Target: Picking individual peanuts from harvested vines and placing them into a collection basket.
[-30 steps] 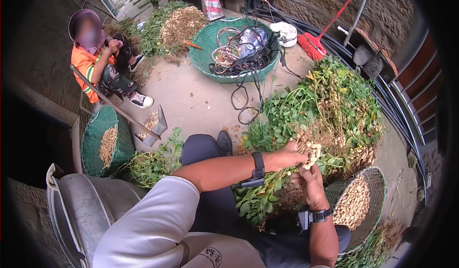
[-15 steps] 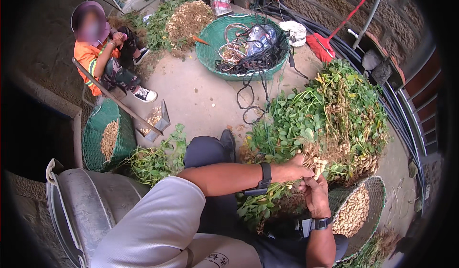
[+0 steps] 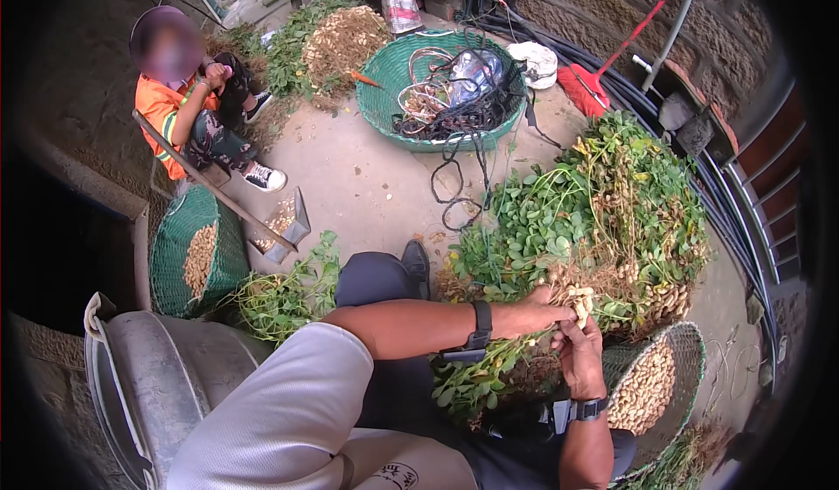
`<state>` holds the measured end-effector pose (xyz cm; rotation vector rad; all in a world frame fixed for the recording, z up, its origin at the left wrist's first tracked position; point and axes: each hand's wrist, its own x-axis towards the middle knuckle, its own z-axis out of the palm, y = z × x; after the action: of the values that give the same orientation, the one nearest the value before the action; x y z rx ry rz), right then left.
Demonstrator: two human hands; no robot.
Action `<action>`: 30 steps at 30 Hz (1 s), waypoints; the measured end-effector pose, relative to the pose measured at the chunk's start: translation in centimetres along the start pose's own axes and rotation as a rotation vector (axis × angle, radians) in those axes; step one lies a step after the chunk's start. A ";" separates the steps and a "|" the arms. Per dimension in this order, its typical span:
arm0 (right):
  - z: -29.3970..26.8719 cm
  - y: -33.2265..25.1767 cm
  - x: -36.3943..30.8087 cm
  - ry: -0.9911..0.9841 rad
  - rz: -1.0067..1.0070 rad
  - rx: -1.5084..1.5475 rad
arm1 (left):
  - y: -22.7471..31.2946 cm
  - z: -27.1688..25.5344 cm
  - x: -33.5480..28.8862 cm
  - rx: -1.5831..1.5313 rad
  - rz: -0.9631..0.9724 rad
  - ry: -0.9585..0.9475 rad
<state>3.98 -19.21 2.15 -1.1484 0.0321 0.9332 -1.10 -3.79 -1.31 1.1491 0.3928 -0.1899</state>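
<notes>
My left hand (image 3: pixel 533 312) is closed round a peanut plant (image 3: pixel 572 274), near its brown roots. A small cluster of pale peanuts (image 3: pixel 577 301) hangs from those roots, beside the left fingertips. My right hand (image 3: pixel 580 357) is closed, its fingers pinching at the peanuts from below. Just beyond both hands lies a large heap of peanut plants (image 3: pixel 542 219), green leaves on one side and roots with pods on the other. Next to my right forearm a green woven basket (image 3: pixel 702 354) holds many picked peanuts (image 3: pixel 645 385).
A person in an orange vest (image 3: pixel 157 110) sits at the far left, near a dustpan (image 3: pixel 300 219) and another basket of peanuts (image 3: pixel 166 250). A green basket (image 3: pixel 376 110) with cords stands ahead. A metal drum (image 3: pixel 166 359) is at my left; a red broom (image 3: pixel 584 88) leans far right.
The cluster of peanuts at the roots has shifted slightly between my fingers. Both hands stay in almost the same place, and the view has moved a little.
</notes>
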 end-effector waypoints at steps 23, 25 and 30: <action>1.0 -0.1 0.0 0.185 0.016 0.062 | -0.1 -0.3 -1.0 0.083 -0.055 0.034; 1.3 0.0 0.0 0.194 0.007 0.065 | 0.6 0.0 -1.5 0.149 -0.073 0.075; 1.1 0.1 0.2 0.279 -0.013 0.061 | 1.9 0.6 -2.2 0.214 -0.051 0.032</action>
<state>3.59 -18.22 2.46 -1.2134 0.2766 0.7503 -2.34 -3.66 1.42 1.3551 0.4372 -0.2631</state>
